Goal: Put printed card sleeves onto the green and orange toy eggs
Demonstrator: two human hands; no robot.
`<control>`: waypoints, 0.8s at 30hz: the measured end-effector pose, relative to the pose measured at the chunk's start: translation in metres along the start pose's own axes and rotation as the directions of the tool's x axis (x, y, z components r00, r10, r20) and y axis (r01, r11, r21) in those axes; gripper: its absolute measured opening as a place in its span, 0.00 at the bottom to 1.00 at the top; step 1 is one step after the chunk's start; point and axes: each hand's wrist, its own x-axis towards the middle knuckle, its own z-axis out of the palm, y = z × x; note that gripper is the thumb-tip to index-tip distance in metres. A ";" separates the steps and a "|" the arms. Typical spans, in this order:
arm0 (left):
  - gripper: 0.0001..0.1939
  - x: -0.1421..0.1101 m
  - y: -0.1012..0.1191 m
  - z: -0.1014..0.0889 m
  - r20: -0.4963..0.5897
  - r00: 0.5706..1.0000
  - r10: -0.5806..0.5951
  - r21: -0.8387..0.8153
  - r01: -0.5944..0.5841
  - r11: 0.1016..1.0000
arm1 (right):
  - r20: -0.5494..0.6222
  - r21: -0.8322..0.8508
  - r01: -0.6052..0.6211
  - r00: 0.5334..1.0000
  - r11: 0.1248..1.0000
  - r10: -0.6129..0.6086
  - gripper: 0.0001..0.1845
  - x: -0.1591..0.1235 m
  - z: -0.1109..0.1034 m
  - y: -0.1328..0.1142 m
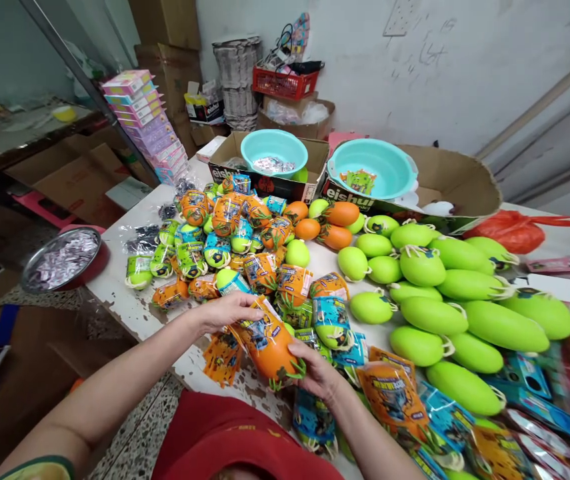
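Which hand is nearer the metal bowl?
Left. The left hand is at the upper left of the orange packet, to the right of the metal bowl; the right hand, at the packet's lower right, is farther away.

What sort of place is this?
Probably a small packing workshop: an orange item is partly inside a printed wrapper, many green oval items crowd the table, and cartons are stacked behind.

We log: red basket (281, 85) at twelve o'clock; pastel box stack (151, 130), ten; grey bundled stack (237, 73), eleven; red plastic bag (509, 231), three.
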 end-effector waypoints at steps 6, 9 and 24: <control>0.16 -0.005 0.001 0.000 0.070 0.996 -0.048 0.098 0.041 0.994 | 0.085 -0.079 -0.025 0.996 0.997 0.031 0.39 0.003 0.004 0.005; 0.16 -0.006 0.002 0.004 0.042 0.999 -0.027 0.183 0.019 0.983 | 0.092 -0.055 -0.070 0.993 0.996 0.075 0.36 0.005 0.007 0.007; 0.32 -0.053 -0.068 0.038 -0.126 0.992 -0.006 -0.186 -0.018 0.982 | -0.114 0.067 0.176 0.979 0.982 -0.168 0.31 -0.018 0.043 0.050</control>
